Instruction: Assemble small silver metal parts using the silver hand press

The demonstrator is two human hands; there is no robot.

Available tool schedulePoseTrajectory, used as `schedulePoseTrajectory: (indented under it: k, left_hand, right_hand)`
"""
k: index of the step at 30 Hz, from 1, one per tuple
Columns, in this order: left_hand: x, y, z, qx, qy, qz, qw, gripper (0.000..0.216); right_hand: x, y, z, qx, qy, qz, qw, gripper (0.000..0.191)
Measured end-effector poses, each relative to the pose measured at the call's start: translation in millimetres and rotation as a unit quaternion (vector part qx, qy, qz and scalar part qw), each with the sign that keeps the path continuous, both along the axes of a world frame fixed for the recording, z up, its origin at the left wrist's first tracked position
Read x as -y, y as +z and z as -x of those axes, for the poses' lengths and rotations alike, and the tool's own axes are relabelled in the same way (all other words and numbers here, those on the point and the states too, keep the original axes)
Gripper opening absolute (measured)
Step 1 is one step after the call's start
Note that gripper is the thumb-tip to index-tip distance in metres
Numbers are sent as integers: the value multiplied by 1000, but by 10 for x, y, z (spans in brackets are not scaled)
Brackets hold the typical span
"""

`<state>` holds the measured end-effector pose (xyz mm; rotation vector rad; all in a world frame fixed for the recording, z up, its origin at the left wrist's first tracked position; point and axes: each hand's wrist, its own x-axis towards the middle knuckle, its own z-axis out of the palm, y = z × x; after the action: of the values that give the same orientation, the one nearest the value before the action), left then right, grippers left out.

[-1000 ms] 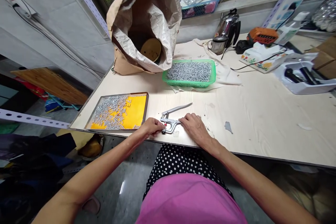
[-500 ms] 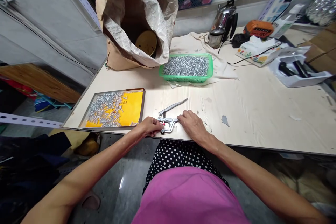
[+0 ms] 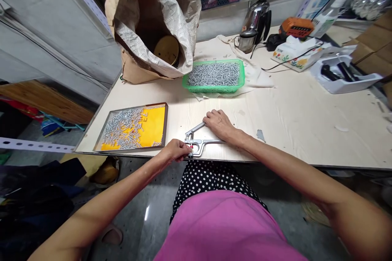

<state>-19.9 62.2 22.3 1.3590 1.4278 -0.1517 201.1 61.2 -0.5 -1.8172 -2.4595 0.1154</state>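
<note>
Left hand [image 3: 177,150]: you had it closed in a pinch at the working end of the silver pliers [image 3: 200,142], by a red piece [image 3: 191,147]; what lay between your fingertips was too small to tell.
Right hand [image 3: 219,125]: you had its bent fingers over the end of the upper handle [image 3: 197,127]; whether they closed around it could not be told.
Silver pliers: lay before you, just inside the near edge of the tabletop [image 3: 300,126], handles apart, the lower one running beneath your right wrist.
Grey scrap [image 3: 260,135]: lay to the right of your right hand.
Shallow tray [image 3: 165,124]: sat left of your left hand, by the near left corner, part covered with small metal pieces [image 3: 124,128].
Green basket [image 3: 213,89]: stood farther back, filled with more pieces.
Paper sack [image 3: 180,16]: stood at the far left corner, its mouth gaping.
Steel kettle [image 3: 255,15]: stood near the far edge, beside a metal cup [image 3: 246,42].
</note>
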Motion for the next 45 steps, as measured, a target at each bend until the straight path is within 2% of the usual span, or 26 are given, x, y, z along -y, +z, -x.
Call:
schedulePoseTrajectory:
  k: [3, 8, 10, 12, 17, 21, 28, 33, 36, 37, 39, 42, 43, 45]
  left_hand:
    - [-6, 22, -15, -8, 3, 9, 1000, 31]
    - [-24, 61, -32, -6, -2, 19, 1000, 42]
    - [-25, 65, -35, -5, -5, 19, 1000, 44]
    - [-21, 62, -37, -6, -5, 18, 1000, 45]
    - [-6, 44, -37, -9, 5, 16, 1000, 46]
    - [-2, 51, -38, -6, 5, 15, 1000, 46]
    - [1, 71, -57, -14, 9, 15, 1000, 47]
    - [-1, 48, -54, -21, 7, 10, 1000, 44]
    - [19, 64, -46, -44, -22, -1, 999, 39]
    - [38, 77, -48, -62, -46, -25, 997, 37]
    - [93, 107, -70, -109, -102, -133, 980, 32]
    - [184, 116, -174, -130, -202, -356, 903, 22]
    - [203, 103, -229, -120, -240, -406, 874, 22]
    - [215, 61, -352, -101, -316, -454, 827, 33]
  right_hand:
    - [61, 41, -78, -38, 20, 22, 999, 25]
    - [218, 35, -300, -102, 82, 77, 988, 84]
    - [259, 4, -361, -102, 98, 105, 984, 98]
    - [290, -33, -386, -99, 101, 117, 983, 103]
    - [350, -131, -340, -111, 73, 66, 989, 103]
    - [371, -132, -304, -111, 62, 29, 991, 101]
    - [395, 11, -288, -97, 53, 30, 993, 74]
    - [456, 82, -250, -81, 6, 44, 996, 80]
    - [474, 119, -225, -67, -9, 55, 996, 66]
    - [476, 128, -215, -62, -8, 54, 997, 59]
    - [482, 135, -194, -56, -5, 48, 997, 49]
    - [500, 130, -167, -58, -2, 40, 998, 41]
    - [507, 130, -163, -57, -1, 38, 998, 40]
    - [519, 139, -169, -57, 0, 41, 998, 42]
